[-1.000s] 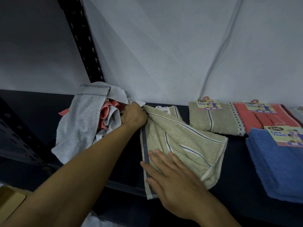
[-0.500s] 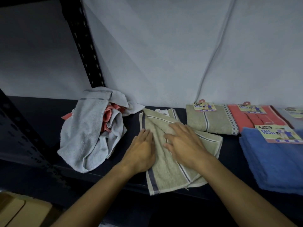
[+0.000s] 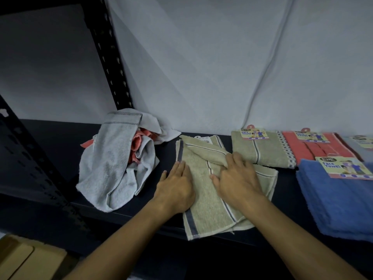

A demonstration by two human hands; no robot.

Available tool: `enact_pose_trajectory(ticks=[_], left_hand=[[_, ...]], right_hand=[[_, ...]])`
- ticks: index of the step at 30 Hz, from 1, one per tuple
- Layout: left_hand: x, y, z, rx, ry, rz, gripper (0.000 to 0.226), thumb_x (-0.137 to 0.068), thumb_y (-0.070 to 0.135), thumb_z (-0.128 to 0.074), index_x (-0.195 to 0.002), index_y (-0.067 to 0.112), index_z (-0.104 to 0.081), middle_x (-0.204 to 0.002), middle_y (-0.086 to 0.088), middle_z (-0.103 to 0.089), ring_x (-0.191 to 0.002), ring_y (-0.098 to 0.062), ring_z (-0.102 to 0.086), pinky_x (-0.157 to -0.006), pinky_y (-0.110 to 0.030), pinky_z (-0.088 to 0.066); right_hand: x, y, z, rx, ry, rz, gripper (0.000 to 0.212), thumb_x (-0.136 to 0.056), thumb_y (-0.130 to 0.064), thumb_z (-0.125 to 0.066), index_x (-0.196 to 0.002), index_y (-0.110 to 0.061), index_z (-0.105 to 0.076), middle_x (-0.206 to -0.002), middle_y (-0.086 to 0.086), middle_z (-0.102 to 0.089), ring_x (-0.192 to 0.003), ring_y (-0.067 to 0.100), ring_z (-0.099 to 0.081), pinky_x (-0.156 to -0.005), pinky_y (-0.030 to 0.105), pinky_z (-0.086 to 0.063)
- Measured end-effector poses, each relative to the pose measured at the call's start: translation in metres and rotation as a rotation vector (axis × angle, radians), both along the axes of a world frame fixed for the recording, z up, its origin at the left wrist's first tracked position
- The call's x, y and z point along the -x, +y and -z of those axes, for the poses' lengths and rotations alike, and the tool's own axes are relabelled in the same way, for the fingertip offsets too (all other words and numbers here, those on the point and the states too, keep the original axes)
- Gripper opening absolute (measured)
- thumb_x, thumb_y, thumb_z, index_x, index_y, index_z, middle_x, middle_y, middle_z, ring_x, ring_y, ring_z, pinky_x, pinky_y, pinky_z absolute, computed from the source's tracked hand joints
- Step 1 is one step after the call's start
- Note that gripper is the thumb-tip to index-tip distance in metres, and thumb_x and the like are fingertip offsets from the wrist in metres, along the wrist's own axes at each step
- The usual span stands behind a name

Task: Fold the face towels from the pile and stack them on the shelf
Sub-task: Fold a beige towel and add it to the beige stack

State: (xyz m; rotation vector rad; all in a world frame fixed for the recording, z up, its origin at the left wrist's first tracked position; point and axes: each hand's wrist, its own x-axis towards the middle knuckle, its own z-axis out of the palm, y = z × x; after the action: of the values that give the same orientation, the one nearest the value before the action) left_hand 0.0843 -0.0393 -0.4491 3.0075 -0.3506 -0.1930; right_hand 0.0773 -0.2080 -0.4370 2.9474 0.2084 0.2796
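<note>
A beige face towel (image 3: 203, 211) with grey stripes lies partly folded on the dark shelf (image 3: 50, 142), its near edge hanging over the shelf's front. My left hand (image 3: 176, 188) presses flat on the towel's left side, fingers straight. My right hand (image 3: 238, 178) lies on the towel's middle, fingers over a diagonal fold. To the left sits the pile (image 3: 115, 158) of crumpled grey and coral towels. Folded towels with labels lie at the right: a beige one (image 3: 262, 152), a coral one (image 3: 316, 148) and a blue stack (image 3: 339, 203).
A black perforated shelf post (image 3: 109, 57) rises behind the pile, and another post (image 3: 30, 154) slants at the left. White sheeting backs the shelf. A cardboard box (image 3: 26, 259) sits below at the bottom left.
My left hand left the pile side and came down flat on the beige towel. My right hand moved up from the towel's near edge to its middle. The towel lies flatter.
</note>
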Motion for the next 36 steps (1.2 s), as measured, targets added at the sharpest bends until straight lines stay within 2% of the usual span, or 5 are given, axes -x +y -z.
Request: enact_pose_trajectory(ticks=[7, 18, 27, 31, 36], left_hand=[[-0.022, 0.003, -0.006, 0.009, -0.007, 0.064, 0.061, -0.103, 0.029, -0.026, -0.157, 0.007, -0.006, -0.166, -0.008, -0.001, -0.152, -0.021, 0.006, -0.123, -0.047, -0.002], [-0.022, 0.01, 0.0, -0.053, 0.043, 0.075, 0.059, -0.106, 0.035, -0.015, -0.157, 0.012, 0.005, -0.165, -0.001, 0.011, -0.151, -0.014, 0.013, -0.123, -0.049, -0.001], [-0.025, 0.009, 0.007, 0.055, -0.116, 0.078, 0.056, -0.106, 0.037, -0.018, -0.156, 0.012, -0.019, -0.164, -0.007, -0.014, -0.152, -0.02, -0.008, -0.122, -0.046, -0.016], [-0.009, 0.009, 0.005, 0.272, -0.438, 0.126, 0.05, -0.102, 0.038, -0.03, -0.136, 0.008, -0.052, -0.144, -0.012, -0.051, -0.137, -0.026, -0.042, -0.112, -0.037, -0.035], [0.045, 0.018, 0.002, 0.489, -0.502, 0.226, 0.04, -0.097, 0.04, -0.048, -0.123, 0.016, -0.066, -0.136, 0.004, -0.057, -0.132, -0.009, -0.044, -0.101, -0.025, -0.041]], right_hand=[[-0.026, 0.005, 0.001, -0.142, 0.053, -0.513, 0.04, -0.101, -0.023, -0.037, -0.138, -0.011, -0.048, -0.149, 0.008, -0.038, -0.142, 0.025, -0.027, -0.118, 0.04, -0.017], [-0.037, -0.018, 0.0, 0.115, 0.365, -0.281, 0.065, -0.097, -0.057, 0.001, -0.152, -0.024, 0.011, -0.158, -0.01, 0.02, -0.142, 0.006, 0.027, -0.116, 0.047, 0.016], [-0.015, -0.033, -0.003, -0.38, -0.025, -0.447, 0.038, -0.102, -0.032, -0.04, -0.134, -0.017, -0.055, -0.148, 0.002, -0.044, -0.14, 0.019, -0.032, -0.116, 0.033, -0.015], [0.015, -0.067, -0.005, -0.622, -0.332, 0.015, 0.024, -0.093, -0.023, -0.057, -0.111, -0.012, -0.069, -0.117, 0.007, -0.063, -0.111, 0.03, -0.054, -0.088, 0.037, -0.046], [0.021, -0.09, -0.003, -0.658, -0.063, 0.467, 0.033, -0.093, -0.034, -0.054, -0.112, -0.01, -0.065, -0.115, 0.013, -0.064, -0.103, 0.034, -0.06, -0.078, 0.036, -0.048]])
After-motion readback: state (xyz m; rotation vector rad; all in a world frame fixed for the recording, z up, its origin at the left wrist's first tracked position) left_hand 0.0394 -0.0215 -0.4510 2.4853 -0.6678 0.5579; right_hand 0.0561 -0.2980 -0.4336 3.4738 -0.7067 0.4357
